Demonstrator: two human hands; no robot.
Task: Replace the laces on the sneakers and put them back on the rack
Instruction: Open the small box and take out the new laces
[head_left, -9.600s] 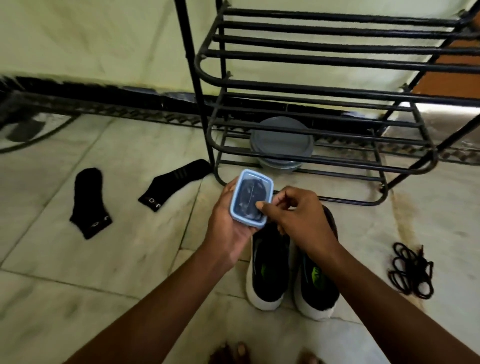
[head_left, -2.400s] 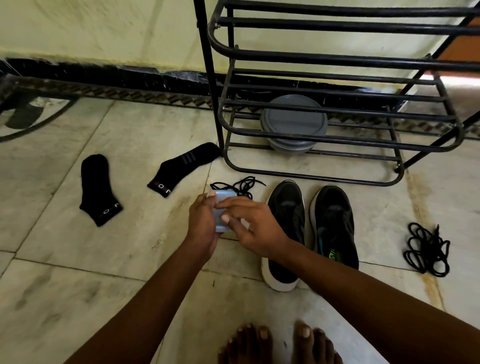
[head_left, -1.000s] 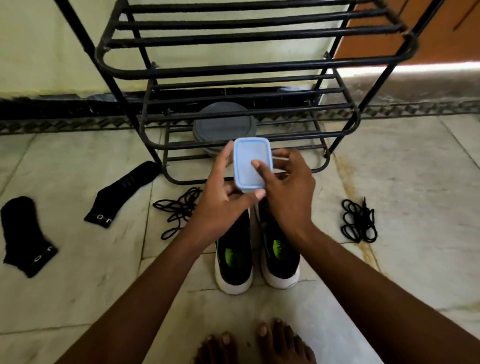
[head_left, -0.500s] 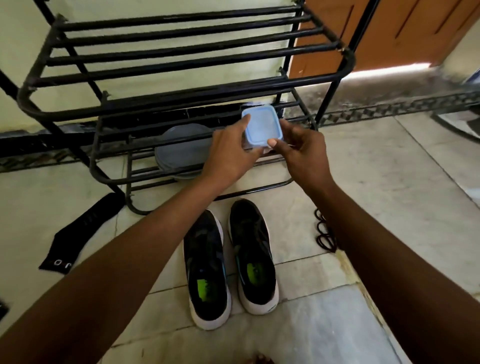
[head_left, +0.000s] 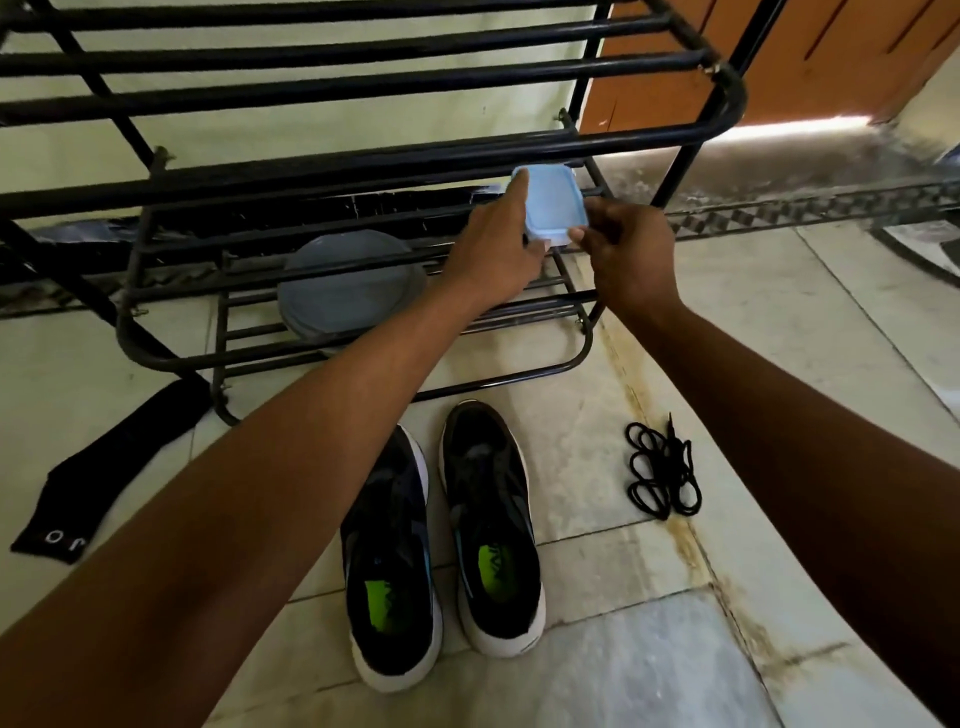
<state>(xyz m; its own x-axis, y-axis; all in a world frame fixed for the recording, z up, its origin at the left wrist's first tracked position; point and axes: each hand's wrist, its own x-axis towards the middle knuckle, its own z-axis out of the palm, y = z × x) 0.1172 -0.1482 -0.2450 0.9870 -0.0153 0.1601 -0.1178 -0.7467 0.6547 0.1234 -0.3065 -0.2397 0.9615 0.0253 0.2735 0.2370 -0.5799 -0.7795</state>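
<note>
Two black sneakers with white soles, the left one (head_left: 390, 561) and the right one (head_left: 493, 525), stand side by side on the floor, with no laces in them. A bundle of black laces (head_left: 661, 474) lies on the floor to their right. My left hand (head_left: 493, 249) and my right hand (head_left: 626, 254) together hold a small blue-lidded plastic box (head_left: 551, 205) at the right end of the black metal shoe rack (head_left: 724, 111), just under its middle shelf. My left fingers reach along the lid's left edge; my right fingertips pinch its near right corner.
A grey round lidded container (head_left: 348, 283) sits on the rack's lower shelf. A black sock (head_left: 111, 467) lies on the floor at the left. An orange door (head_left: 810, 57) stands behind the rack on the right. Marble floor tiles spread all around.
My view has swung right and closer to the rack. Both hands have carried the blue-lidded box up and forward to the rack's right end. The laces left of the shoes are out of view.
</note>
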